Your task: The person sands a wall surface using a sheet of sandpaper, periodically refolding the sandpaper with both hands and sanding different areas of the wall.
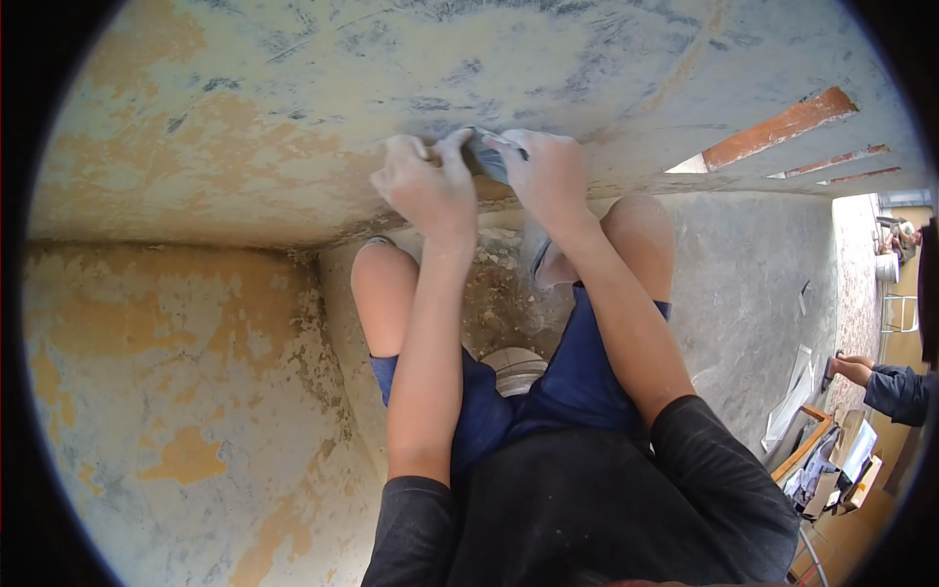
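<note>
Low on the patchy wall (pixel 293 127) in front of me, a thin grey sheet (pixel 487 159) with a dark edge shows between my hands; its exact kind is hard to make out. My right hand (pixel 550 176) pinches it from the right, with thumb and fingers closed on it. On its left side my left hand (pixel 430 186) has curled fingers, and the thumb and forefinger close at the sheet's edge. Both hands look dusted with pale powder. The wall surface has grey, cream and orange-yellow patches with dark smears.
My knees are bent close to the wall above a concrete floor (pixel 753 284). A pale bucket (pixel 515 367) shows between my thighs. Narrow slots (pixel 778 132) cut the wall at right. Another person's sleeve (pixel 900 393), boxes and a wooden frame (pixel 804 445) are at far right.
</note>
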A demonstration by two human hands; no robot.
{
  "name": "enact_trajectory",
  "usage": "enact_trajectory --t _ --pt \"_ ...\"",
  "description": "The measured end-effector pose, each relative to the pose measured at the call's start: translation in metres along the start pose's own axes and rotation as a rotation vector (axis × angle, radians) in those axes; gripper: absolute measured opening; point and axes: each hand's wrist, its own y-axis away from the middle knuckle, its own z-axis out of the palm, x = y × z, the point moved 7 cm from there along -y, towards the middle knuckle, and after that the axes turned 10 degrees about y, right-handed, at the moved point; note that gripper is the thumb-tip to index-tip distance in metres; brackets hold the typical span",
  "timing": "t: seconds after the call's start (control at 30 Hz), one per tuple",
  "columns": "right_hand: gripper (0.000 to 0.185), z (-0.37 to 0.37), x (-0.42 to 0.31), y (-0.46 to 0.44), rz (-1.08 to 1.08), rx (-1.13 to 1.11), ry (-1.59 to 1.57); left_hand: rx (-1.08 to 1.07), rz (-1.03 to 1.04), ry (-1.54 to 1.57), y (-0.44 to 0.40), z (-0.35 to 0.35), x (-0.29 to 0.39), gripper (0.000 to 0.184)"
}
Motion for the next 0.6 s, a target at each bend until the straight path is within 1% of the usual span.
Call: enact_trajectory --t 0.03,0.07,0.1,0.13,0.17,0.23,0.27,0.33,0.37,0.43,0.47,0.53,0.6 --pt "0.026 -0.007 0.007 0.001 0.013 0.055 -0.042 0.004 0.0 0.001 0.004 0.008 0.004 0.037" --pt "0.026 -0.011 0.013 0.002 0.011 0.054 -0.042 -0.018 0.067 0.039 0.009 0.019 0.013 0.037" --pt "0.026 -0.017 0.024 0.002 0.088 0.034 -0.046 -0.042 0.133 0.077 0.012 0.028 0.022 0.037" --pt "0.025 -0.02 0.031 0.003 0.168 0.013 -0.05 -0.045 0.115 0.098 0.015 0.032 0.023 0.038" --pt "0.025 -0.017 0.03 0.002 0.172 0.006 -0.051 -0.049 0.111 0.094 0.016 0.031 0.019 0.038" --pt "0.024 -0.011 0.014 -0.006 0.07 0.022 -0.027 0.003 0.167 0.06 0.005 0.016 0.017 0.039" --pt "0.024 -0.007 0.005 -0.007 0.075 0.023 -0.03 -0.001 0.17 0.059 -0.001 0.008 0.013 0.039" --pt "0.022 -0.003 -0.019 -0.007 -0.041 0.061 -0.016 0.057 0.096 0.008 -0.007 -0.009 0.0 0.041" --pt "0.022 -0.003 -0.017 -0.005 -0.041 0.058 -0.015 0.056 0.093 0.007 -0.006 -0.008 0.001 0.041" --pt "0.022 -0.009 -0.009 -0.003 -0.029 0.125 -0.079 0.07 0.064 -0.047 -0.003 -0.004 0.003 0.047" --pt "0.022 -0.012 -0.006 -0.002 -0.035 0.125 -0.079 0.029 0.083 0.011 0.001 0.006 0.005 0.047" --pt "0.022 -0.014 0.007 -0.001 0.086 0.058 -0.104 0.04 0.088 0.043 0.002 0.011 0.012 0.044" --pt "0.022 -0.008 -0.001 -0.004 0.067 0.038 -0.059 0.011 0.081 0.082 -0.002 0.007 0.009 0.041"
